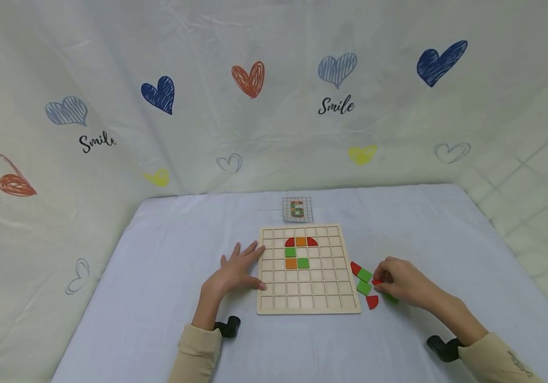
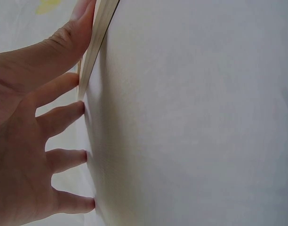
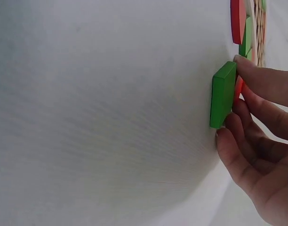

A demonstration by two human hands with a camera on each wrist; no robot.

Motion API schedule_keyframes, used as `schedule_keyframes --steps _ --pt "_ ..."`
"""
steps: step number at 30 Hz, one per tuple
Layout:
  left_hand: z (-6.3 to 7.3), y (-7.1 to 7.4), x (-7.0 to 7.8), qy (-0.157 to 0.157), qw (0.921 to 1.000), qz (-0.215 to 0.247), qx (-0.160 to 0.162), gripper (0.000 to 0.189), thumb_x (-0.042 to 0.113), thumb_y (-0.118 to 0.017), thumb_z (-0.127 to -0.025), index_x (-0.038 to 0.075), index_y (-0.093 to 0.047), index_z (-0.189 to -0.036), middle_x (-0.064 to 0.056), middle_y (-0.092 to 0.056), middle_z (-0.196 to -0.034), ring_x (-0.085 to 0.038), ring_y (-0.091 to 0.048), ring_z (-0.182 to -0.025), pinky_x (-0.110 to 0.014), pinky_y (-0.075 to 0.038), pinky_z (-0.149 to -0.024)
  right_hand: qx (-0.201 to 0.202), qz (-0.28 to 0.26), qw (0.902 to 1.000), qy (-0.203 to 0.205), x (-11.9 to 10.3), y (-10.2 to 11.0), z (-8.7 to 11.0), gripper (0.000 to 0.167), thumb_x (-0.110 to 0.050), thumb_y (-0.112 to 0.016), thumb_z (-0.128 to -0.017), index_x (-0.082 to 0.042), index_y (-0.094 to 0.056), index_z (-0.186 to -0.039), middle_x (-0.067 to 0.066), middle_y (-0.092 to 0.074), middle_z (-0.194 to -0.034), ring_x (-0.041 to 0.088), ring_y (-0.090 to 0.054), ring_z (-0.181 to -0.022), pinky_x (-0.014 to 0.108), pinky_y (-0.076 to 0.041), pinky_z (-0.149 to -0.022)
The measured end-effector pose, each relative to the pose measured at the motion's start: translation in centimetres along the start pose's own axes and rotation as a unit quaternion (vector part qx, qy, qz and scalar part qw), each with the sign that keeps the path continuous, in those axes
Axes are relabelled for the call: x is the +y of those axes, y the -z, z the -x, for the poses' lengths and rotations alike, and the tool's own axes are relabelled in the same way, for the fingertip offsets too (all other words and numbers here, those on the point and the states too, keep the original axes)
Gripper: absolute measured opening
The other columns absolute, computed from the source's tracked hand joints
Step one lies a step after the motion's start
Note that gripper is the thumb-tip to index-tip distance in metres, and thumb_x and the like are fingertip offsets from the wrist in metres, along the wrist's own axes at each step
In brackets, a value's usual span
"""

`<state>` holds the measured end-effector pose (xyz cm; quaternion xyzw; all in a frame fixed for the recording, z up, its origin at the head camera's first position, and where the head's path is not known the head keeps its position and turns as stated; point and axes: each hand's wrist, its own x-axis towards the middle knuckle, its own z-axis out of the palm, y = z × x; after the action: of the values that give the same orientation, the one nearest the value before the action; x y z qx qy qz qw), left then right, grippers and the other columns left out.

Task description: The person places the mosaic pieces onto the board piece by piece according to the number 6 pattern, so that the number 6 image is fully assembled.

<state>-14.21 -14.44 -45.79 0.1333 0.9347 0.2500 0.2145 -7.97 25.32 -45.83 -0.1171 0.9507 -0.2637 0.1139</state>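
Observation:
A wooden grid board (image 1: 321, 303) lies on the table, bearing red quarter-circle tiles (image 1: 312, 242) and orange and green square tiles (image 1: 303, 263). My left hand (image 1: 236, 270) is spread at its left side, thumb and a fingertip resting on the rim. The left wrist view shows that thumb against the wooden edge (image 2: 98, 42). To the right of the board, my right hand (image 1: 402, 279) pinches a red tile (image 1: 377, 282) between thumb and fingers, its shape partly hidden. A green square tile (image 3: 222, 96) stands out just in front of those fingers in the right wrist view.
Loose green tiles (image 1: 363, 288) and red tiles (image 1: 372, 302) lie between the board and my right hand. Behind the board is a small card (image 1: 297, 209) printed with a coloured pattern on a grid. A white cloth (image 1: 159, 298) covers the table, and a heart-printed curtain (image 1: 274, 133) hangs behind.

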Motion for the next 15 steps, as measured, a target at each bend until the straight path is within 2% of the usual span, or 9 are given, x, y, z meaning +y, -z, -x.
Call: schedule_keyframes --steps 7,15 --pt "0.03 -0.01 -0.03 0.002 1.0000 0.001 0.001 0.100 0.035 -0.091 -0.077 0.019 -0.039 -0.160 -0.006 -0.025 -0.171 -0.046 -0.004 -0.159 -0.078 -0.003 -0.118 -0.007 -0.007 0.9999 -0.012 -0.07 -0.04 0.00 0.019 -0.004 -0.084 -0.082 -0.004 -0.068 -0.092 -0.001 -0.064 -0.084 0.013 -0.056 -0.075 0.023 -0.053 -0.064" --pt "-0.05 -0.06 -0.15 0.000 1.0000 -0.001 -0.001 0.100 0.036 -0.090 -0.077 0.020 -0.039 -0.161 -0.005 -0.025 -0.171 -0.045 -0.003 -0.159 -0.077 -0.002 -0.118 0.010 -0.001 0.9999 0.001 0.39 -0.02 0.33 0.024 -0.007 -0.086 -0.080 -0.003 -0.069 -0.096 -0.001 -0.063 -0.085 0.013 -0.056 -0.077 0.022 -0.053 -0.065"
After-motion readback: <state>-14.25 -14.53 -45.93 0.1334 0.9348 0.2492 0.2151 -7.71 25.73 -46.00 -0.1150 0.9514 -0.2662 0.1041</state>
